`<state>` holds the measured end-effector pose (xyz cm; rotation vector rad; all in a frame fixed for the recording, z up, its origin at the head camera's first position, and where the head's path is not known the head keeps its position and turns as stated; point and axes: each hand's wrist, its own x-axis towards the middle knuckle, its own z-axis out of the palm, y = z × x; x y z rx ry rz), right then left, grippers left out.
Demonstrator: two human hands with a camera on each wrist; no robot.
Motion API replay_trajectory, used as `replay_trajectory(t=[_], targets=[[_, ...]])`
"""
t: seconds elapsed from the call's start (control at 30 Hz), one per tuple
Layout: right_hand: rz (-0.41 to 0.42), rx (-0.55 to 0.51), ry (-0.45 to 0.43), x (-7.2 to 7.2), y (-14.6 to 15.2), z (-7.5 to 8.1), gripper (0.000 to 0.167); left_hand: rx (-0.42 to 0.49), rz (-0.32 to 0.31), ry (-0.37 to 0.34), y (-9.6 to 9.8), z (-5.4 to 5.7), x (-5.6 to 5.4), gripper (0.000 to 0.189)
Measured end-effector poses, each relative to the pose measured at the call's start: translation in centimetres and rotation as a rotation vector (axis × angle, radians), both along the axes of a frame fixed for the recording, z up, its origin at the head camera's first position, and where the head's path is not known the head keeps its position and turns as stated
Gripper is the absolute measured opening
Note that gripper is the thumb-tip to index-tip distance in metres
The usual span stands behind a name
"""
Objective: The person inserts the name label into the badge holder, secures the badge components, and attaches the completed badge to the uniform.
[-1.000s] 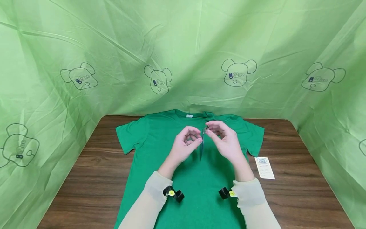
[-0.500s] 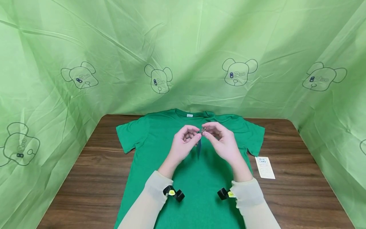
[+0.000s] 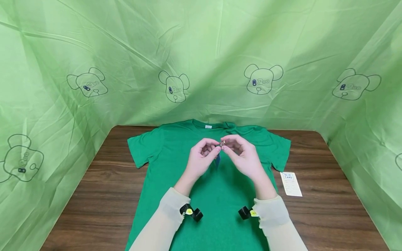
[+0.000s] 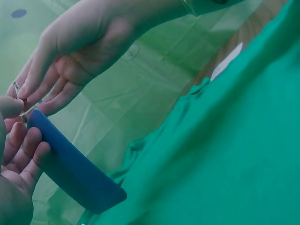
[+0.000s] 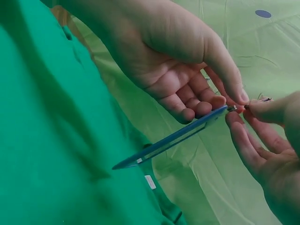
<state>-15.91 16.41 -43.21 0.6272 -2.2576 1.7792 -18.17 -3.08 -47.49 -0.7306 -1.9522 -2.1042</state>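
A blue badge holder (image 4: 75, 164) with a metal clip (image 3: 222, 143) at its top is held up over a green T-shirt (image 3: 216, 216). My left hand (image 3: 202, 155) pinches the fitting at the holder's top end between thumb and index finger, its other fingers curled beside the holder. The clip sits between the thumb and fingertips of my right hand (image 3: 242, 153), which meets the left. In the right wrist view the holder (image 5: 173, 138) slants down away from the hands, seen nearly edge-on. Fingertips partly hide where the fitting and clip join.
The T-shirt lies spread on a dark wooden table (image 3: 103, 195), its collar toward the back. A white printed card (image 3: 291, 184) lies by the shirt's right sleeve. Green cloth (image 3: 207, 52) with bear drawings hangs around the back and sides.
My right hand has shifted slightly left with the clip, bringing both sets of fingertips together. The badge holder has turned and shows less below the fingers. Shirt and card stay put.
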Motion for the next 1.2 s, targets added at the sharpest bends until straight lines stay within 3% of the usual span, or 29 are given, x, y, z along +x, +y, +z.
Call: replay_trajectory(t=[0.17,0.4,0.8,1.2], targets=[[0.059,-0.078,-0.081,-0.09,0.32,-0.02,0.035,-0.064,0.047,0.061,0.01,0.01,0.13,0.013],[-0.024,-0.148,-0.234,-0.32,0.06,-0.3,0.031,-0.117,0.068,0.082,0.02,-0.04,0.21,0.011],[-0.031,-0.065,-0.279,-0.34,0.06,-0.35,0.027,-0.094,0.068,0.089,0.05,-0.35,0.23,0.011],[-0.058,0.01,-0.197,-0.24,-0.07,-0.45,0.021,-0.064,0.09,0.107,0.1,-0.74,0.1,0.011]])
